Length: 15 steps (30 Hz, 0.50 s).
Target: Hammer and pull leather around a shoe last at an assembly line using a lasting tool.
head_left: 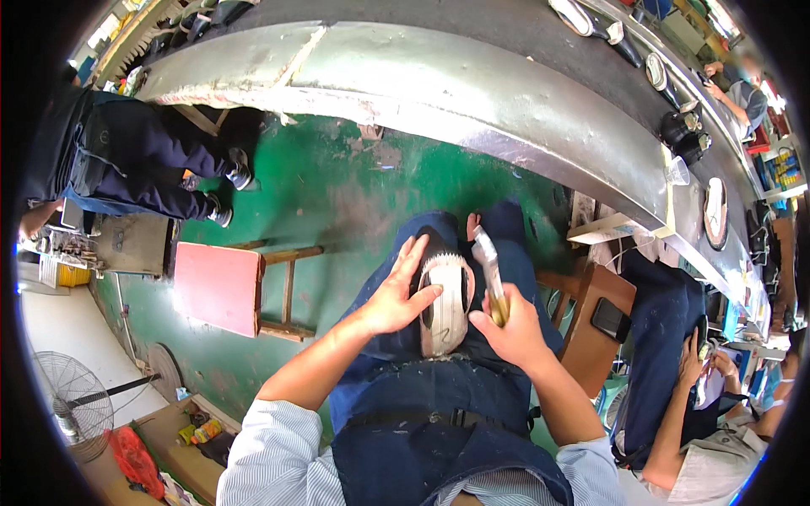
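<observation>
A shoe [445, 325] rests sole up on my lap, pale along its bottom, with a row of bristle-like white points round its far end. My left hand [398, 295] grips it from the left, thumb laid across the sole and fingers stretched along the side. Just right of the shoe, my right hand [516, 329] is closed round the yellowish handle of a hand tool [488, 261]. The tool's silvery metal end points away from me; blur hides its exact kind. It appears apart from the shoe.
A long metal-edged conveyor bench [405, 72] curves across the far side, carrying several shoes [715, 211]. To my left is a pink-topped stool [219, 287]; to my right, a brown stool [595, 325] bears a phone [609, 319]. Co-workers [143, 152] are on both sides. A fan [72, 413] stands lower left.
</observation>
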Each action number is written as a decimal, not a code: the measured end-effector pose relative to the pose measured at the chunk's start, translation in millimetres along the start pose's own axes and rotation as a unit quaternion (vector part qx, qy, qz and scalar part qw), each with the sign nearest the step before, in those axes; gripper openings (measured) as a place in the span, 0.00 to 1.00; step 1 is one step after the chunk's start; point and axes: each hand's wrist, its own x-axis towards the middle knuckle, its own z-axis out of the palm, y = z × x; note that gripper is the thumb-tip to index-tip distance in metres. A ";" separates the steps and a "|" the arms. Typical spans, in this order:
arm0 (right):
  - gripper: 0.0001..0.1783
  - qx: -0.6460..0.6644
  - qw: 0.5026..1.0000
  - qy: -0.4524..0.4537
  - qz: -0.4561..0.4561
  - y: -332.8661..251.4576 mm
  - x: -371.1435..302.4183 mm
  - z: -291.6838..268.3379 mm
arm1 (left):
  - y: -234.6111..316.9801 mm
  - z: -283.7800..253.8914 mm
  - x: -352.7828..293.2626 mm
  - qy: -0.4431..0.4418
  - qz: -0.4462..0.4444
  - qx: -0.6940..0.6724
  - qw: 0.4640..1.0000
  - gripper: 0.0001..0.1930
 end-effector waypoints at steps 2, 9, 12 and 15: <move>0.27 0.032 0.996 0.078 0.004 20.5 9.9 30.1 | 7.2 12.7 -19.9 0.040 -0.097 0.030 0.994 0.36; 0.19 0.069 0.996 0.014 0.061 58.3 11.1 44.9 | -7.2 40.5 -41.0 0.063 -0.096 -0.056 0.992 0.36; 0.17 0.140 0.989 -0.009 0.052 79.5 3.2 40.7 | -23.0 33.5 -28.4 -0.058 -0.116 -0.095 0.987 0.43; 0.22 0.330 0.936 -0.056 0.111 87.4 -2.9 29.4 | -29.3 25.3 -15.5 -0.168 -0.131 -0.196 0.957 0.45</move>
